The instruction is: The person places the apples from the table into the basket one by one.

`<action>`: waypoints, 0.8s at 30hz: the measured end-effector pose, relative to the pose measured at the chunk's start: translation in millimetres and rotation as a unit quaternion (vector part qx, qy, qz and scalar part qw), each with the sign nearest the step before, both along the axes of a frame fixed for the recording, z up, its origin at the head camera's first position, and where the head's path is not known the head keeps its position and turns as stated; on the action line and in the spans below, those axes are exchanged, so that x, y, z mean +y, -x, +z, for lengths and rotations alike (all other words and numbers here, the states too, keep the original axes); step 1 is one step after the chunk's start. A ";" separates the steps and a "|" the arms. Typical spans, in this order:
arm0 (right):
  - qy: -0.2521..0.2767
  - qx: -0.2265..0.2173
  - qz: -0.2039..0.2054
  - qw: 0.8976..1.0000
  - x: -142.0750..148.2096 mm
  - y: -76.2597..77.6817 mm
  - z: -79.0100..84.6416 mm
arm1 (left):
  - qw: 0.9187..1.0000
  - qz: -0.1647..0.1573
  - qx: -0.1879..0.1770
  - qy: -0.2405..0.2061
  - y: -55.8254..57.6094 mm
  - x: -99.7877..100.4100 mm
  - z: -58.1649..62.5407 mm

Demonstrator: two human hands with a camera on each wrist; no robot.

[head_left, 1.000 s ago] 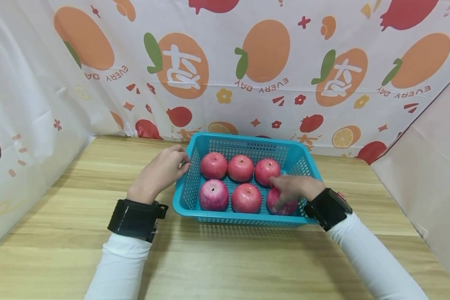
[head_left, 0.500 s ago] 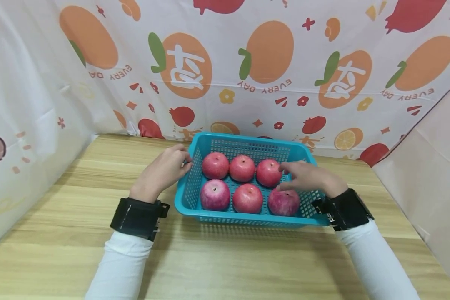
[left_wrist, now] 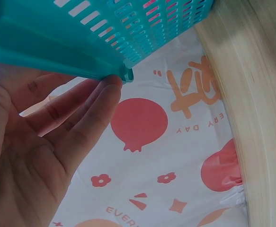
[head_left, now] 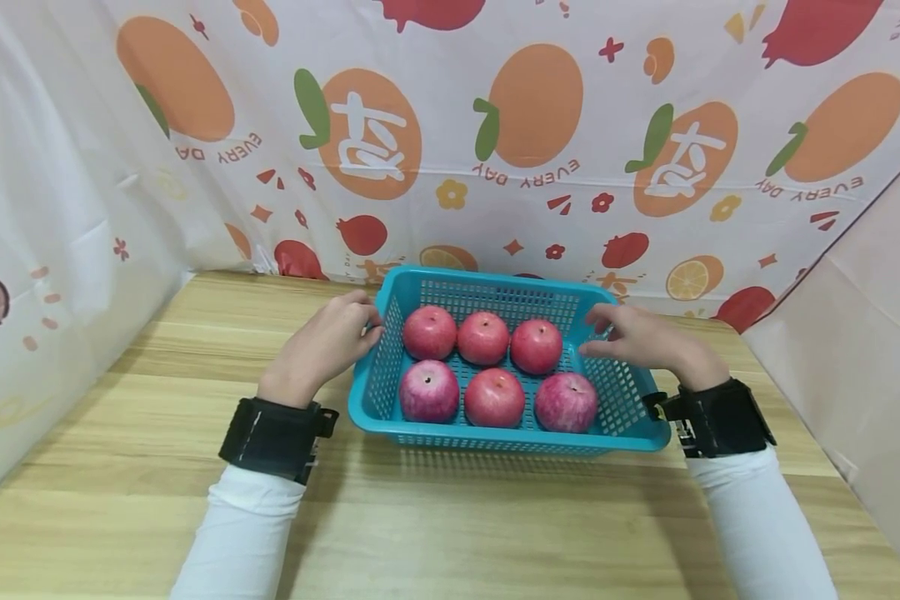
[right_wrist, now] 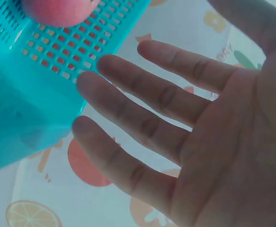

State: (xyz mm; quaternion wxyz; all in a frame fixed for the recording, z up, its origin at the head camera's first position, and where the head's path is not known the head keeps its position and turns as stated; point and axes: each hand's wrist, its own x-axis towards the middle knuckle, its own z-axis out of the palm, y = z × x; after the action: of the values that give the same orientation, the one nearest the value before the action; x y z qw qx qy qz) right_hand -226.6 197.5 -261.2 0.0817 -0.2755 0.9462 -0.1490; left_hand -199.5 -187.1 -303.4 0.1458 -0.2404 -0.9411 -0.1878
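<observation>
Several red apples stand in two rows inside a blue plastic basket [head_left: 510,442], among them a purplish, streaked apple [head_left: 566,402] at the front right and a paler apple [head_left: 429,391] at the front left. My left hand [head_left: 330,342] holds the basket's left rim; in the left wrist view its fingertips meet the rim from below, and the thumb is hidden there. Above the basket's right end hovers my right hand [head_left: 641,337], holding nothing. Its fingers [right_wrist: 123,101] are spread and nearly straight in the right wrist view, beside the basket's wall.
The basket sits on a wood-grain table [head_left: 450,525]. Right behind it hangs a white cloth [head_left: 450,233] printed with fruit, which also covers the left side. A pale wall [head_left: 870,333] bounds the table on the right.
My right hand has let go of the front-right apple, lifted, and moved right to the basket's right end. The left hand has stayed at the left rim.
</observation>
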 end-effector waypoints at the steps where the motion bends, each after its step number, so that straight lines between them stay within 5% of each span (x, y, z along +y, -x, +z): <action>1: 0.003 0.010 -0.003 1.000 1.7 0.2 0.2 | 1.000 0.000 0.000 0.000 -0.2 0.0 0.0; 10: 0.017 0.073 -0.020 0.997 14.5 2.1 -0.7 | 1.000 0.003 -0.007 -0.004 -0.1 0.5 0.2; 24: 0.039 0.113 -0.041 0.992 26.2 1.7 -5.0 | 1.000 0.001 0.003 -0.004 0.1 0.6 -1.0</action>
State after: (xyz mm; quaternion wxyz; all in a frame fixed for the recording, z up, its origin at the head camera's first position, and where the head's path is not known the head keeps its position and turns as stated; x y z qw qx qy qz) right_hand -228.3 223.7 -266.2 -0.0430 -0.2550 0.9531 -0.1570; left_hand -199.6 -186.5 -304.3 0.1502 -0.2392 -0.9401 -0.1907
